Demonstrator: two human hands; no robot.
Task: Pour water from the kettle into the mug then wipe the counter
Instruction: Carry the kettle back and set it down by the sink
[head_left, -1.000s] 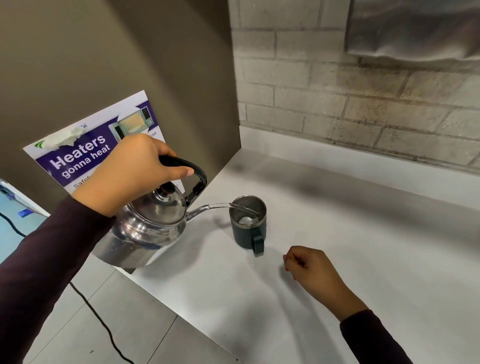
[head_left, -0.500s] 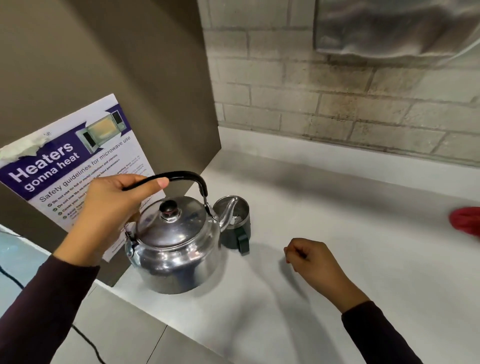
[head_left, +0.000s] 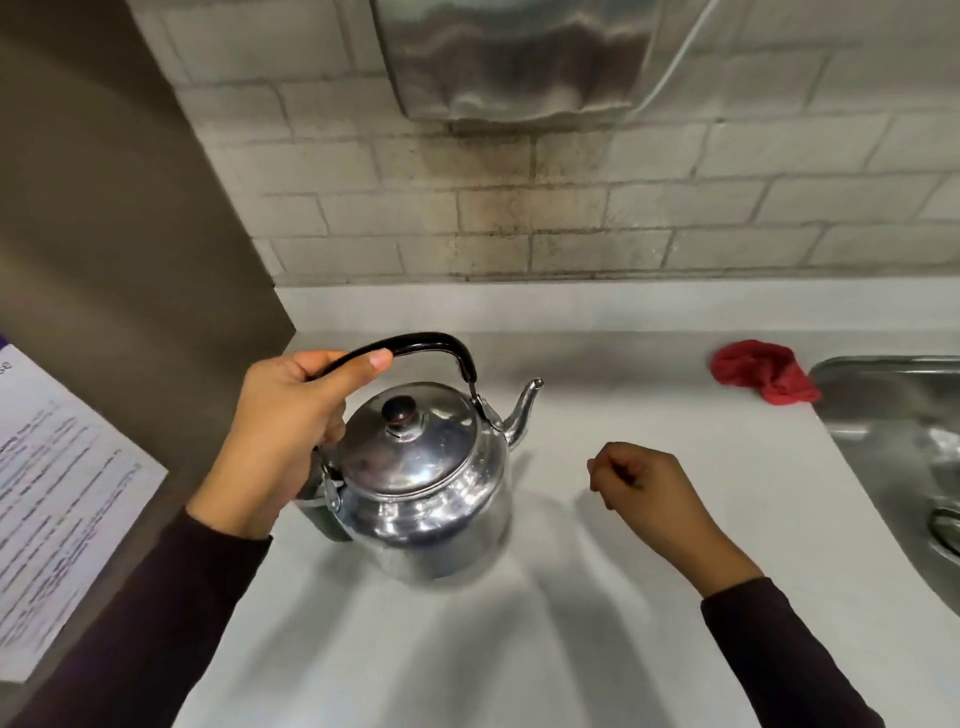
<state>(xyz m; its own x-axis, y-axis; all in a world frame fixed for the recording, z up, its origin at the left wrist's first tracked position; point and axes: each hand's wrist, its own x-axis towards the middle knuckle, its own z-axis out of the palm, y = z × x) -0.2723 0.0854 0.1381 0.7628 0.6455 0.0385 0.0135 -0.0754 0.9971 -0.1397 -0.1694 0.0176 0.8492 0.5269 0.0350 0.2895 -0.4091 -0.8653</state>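
Fig.: My left hand, fingers wrapped round the handle, now holds the kettle upright on the table; 1 s ago it was tilted, pouring. Pour likely done. Mug mostly hidden at kettle's 8 o'clock. Right hand curled, empty, at 3 o'clock. Red cloth, newly in view at 2 o'clock, probably next.

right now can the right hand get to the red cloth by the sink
Probably yes. The right hand is empty, loosely curled on the counter, and only bare counter lies between it and the red cloth beside the sink. The kettle stands off to its left.
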